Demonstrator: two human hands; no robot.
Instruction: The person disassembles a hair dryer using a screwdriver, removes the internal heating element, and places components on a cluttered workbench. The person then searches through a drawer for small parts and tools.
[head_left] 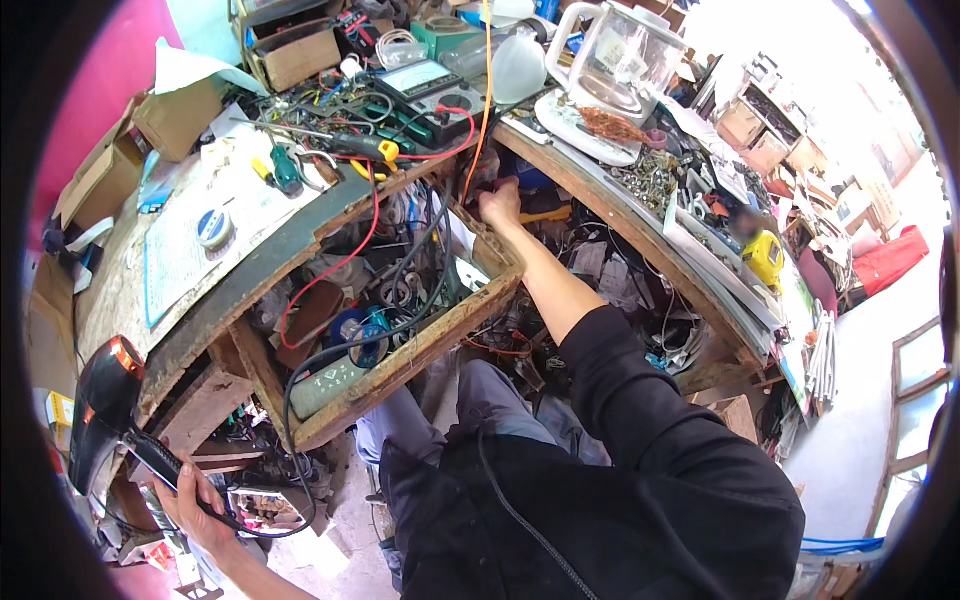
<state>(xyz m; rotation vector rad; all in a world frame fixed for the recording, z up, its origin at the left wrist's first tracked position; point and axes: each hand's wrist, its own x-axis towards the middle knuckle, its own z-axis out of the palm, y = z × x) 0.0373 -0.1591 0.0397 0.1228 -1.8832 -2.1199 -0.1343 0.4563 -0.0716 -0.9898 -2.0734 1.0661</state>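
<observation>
At the lower left my left hand (190,505) grips the handle of a black hair dryer (100,410) with a copper-coloured rear end. Its black cord (298,455) runs across an open wooden drawer (392,372) full of jumbled parts and spools. My right hand (500,203) reaches into the recess at the middle of the desk, near the orange cord (478,150) and the drawer's back corner. Its fingers are curled, and what they hold, if anything, is hidden. A red wire (376,210) hangs from the desktop into the drawer.
The left desktop (112,292) holds screwdrivers (287,175), a multimeter (420,85) and boxes (178,118). The right desk edge (630,240) carries a blender jug (625,65), small hardware and a yellow tape measure (762,258). A dense tangle of cables (640,300) lies beneath it.
</observation>
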